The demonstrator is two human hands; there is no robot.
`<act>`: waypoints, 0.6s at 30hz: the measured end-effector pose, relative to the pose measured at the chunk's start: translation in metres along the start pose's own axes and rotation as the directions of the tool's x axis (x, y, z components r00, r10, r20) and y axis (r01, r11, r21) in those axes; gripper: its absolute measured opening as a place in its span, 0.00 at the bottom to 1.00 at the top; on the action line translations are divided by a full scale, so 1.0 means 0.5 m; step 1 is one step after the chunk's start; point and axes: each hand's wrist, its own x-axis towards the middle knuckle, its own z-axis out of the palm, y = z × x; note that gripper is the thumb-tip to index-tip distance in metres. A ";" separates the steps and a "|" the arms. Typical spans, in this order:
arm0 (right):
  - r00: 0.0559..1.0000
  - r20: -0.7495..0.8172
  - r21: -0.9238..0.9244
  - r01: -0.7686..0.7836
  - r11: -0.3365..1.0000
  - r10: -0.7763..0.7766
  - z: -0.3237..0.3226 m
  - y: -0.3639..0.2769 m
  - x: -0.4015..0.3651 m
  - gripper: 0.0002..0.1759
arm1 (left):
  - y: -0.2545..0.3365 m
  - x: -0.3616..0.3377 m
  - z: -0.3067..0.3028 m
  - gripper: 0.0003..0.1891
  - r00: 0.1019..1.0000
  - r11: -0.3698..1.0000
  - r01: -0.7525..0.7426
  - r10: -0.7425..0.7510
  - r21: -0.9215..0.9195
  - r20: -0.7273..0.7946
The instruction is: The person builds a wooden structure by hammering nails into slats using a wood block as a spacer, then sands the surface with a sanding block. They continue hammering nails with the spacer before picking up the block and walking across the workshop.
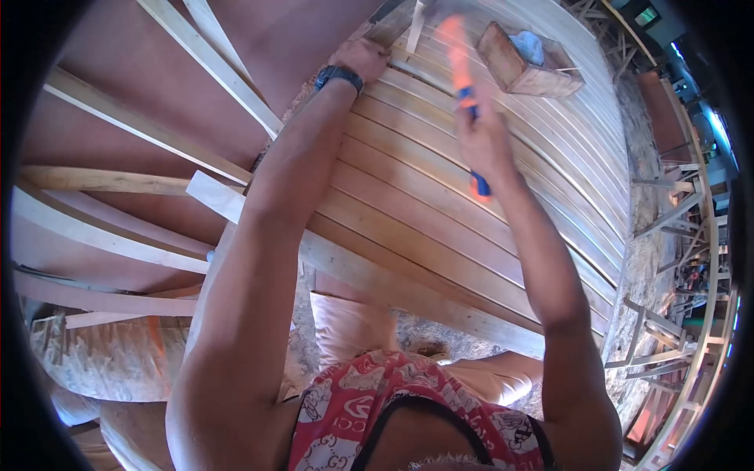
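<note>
Shorts (377, 400): red cloth with a white pattern, closest to the lens, just below the lower edge of the planked surface.
Planked surface (408, 212): long, narrow, light-brown boards laid side by side, curving away toward the far end; taken here as the landmark.
Left hand (361, 56): at the far left edge of the planked surface, arm stretched out fully, fingers bent down onto the boards beside a dark piece of wood (389, 23); impossible to tell whether anything is really clamped under them.
Watch (339, 76): dark, on the left wrist, just off the left edge of the planked surface.
Right hand (483, 145): raised above the middle of the planked surface, fist clenched around the handle of the orange and blue tool.
Orange and blue tool (459, 67): long, pointing toward the far end of the planked surface, not touching it, strongly blurred; head not readable.
Wooden box (503, 59): resting on the far part of the planked surface, just right of the tool, tilted, with something blue (531, 45) inside.
Loose battens (141, 125): pale strips lying crosswise, left of the planked surface.
Wooden frames (667, 220): rough supports on stony ground, right of the planked surface.
</note>
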 end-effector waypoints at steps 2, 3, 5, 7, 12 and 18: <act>0.939 0.333 -0.026 -0.084 0.996 0.088 -0.010 0.025 0.007 0.30 | 0.002 -0.011 0.012 0.19 1.000 1.000 0.020 -0.020 -0.009 0.006; 0.942 0.327 -0.012 -0.071 0.997 0.071 -0.027 0.000 0.037 0.30 | 0.004 0.008 -0.006 0.19 0.999 0.999 0.035 -0.036 -0.040 -0.021; 0.980 0.199 0.033 -0.037 0.999 0.030 -0.047 -0.059 0.024 0.29 | 0.004 -0.010 0.003 0.19 0.999 0.996 0.052 -0.052 -0.069 -0.002; 0.999 0.052 0.112 0.003 0.994 -0.009 -0.057 -0.089 0.026 0.30 | 0.007 -0.015 -0.009 0.19 0.996 0.996 -0.082 0.083 0.023 -0.038; 0.973 0.135 0.499 -0.232 0.835 0.189 -0.098 -0.102 0.034 0.29 | 0.018 -0.025 -0.018 0.19 0.998 0.997 -0.064 0.065 0.029 -0.015; 0.888 0.428 0.788 -0.459 0.410 0.170 -0.093 -0.027 0.026 0.29 | 0.028 -0.026 -0.034 0.17 1.000 1.000 -0.001 0.001 0.027 0.008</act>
